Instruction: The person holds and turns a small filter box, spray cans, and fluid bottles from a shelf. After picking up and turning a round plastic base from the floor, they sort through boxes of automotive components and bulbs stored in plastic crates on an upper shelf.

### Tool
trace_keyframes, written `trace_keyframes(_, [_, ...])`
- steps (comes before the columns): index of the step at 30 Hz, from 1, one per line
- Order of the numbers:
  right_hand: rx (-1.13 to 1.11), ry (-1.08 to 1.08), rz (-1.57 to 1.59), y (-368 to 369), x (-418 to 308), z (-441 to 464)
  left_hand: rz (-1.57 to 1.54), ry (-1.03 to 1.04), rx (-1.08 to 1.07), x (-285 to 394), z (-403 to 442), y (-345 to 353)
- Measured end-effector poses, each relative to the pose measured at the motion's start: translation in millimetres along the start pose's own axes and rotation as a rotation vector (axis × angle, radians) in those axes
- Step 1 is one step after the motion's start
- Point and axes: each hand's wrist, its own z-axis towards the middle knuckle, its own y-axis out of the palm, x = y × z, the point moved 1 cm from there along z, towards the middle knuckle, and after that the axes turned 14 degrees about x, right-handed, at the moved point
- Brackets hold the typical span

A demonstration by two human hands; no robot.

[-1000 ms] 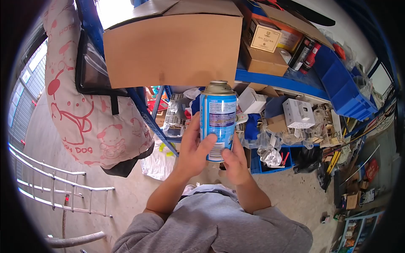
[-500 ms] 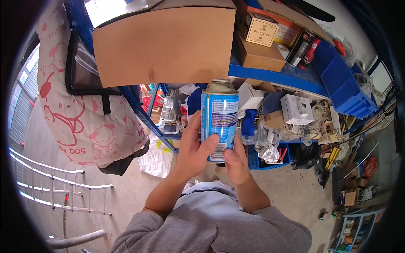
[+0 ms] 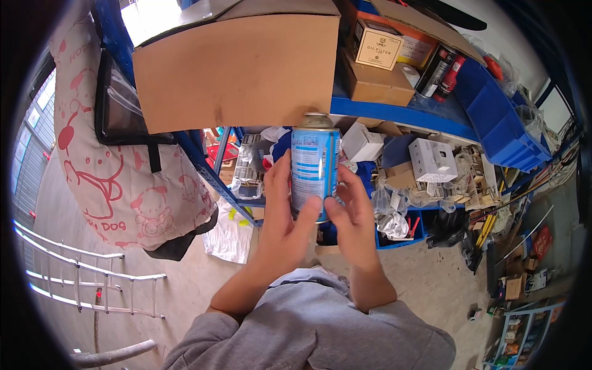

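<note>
Both my hands grip a blue aerosol can [image 3: 313, 163] in front of my chest. It stands nearly upright, its bare metal top pointing away from me and a panel of small print facing me. My left hand [image 3: 288, 209] wraps the left side, thumb pressed on the lower front. On the lower right side, my right hand [image 3: 353, 209] closes round the can, with its thumb near the bottom edge. Just behind the can's top is a large cardboard box [image 3: 237, 71] on the shelf.
The blue shelf [image 3: 401, 114] holds an oil filter box [image 3: 377, 46], spray cans [image 3: 436, 71] and a blue bin [image 3: 502, 117]. Below lie a white box [image 3: 433, 159] and plastic bags. On the left are a patterned cover [image 3: 123, 179] and a metal ladder [image 3: 92, 271].
The can has turned about its long axis, so a different printed panel faces me. It has shifted slightly left and up, and my right fingers now reach higher along its side.
</note>
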Motion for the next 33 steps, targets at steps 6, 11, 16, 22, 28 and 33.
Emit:
trace_keyframes(6, [-0.112, 0.236, 0.422, -16, 3, 3, 0.093, 0.091, -0.195, 30, -2, -22])
trace_keyframes(11, [-0.112, 0.272, 0.382, -9, -7, -1, 0.125, 0.153, -0.177, 10, -9, -21])
trace_keyframes(16, [-0.179, 0.215, 0.441, -8, 1, -3, 0.052, 0.156, -0.126, -11, -6, -26])
trace_keyframes(22, [-0.208, 0.109, 0.400, -5, -1, -2, 0.045, 0.217, -0.108, -15, -1, -27])
trace_keyframes(28, [-0.221, 0.069, 0.396, -7, 1, 1, 0.034, 0.216, -0.102, -18, -2, -26])
trace_keyframes(33, [-0.221, 0.074, 0.396, -8, 3, 3, 0.027, 0.156, -0.111, -18, -4, -26])
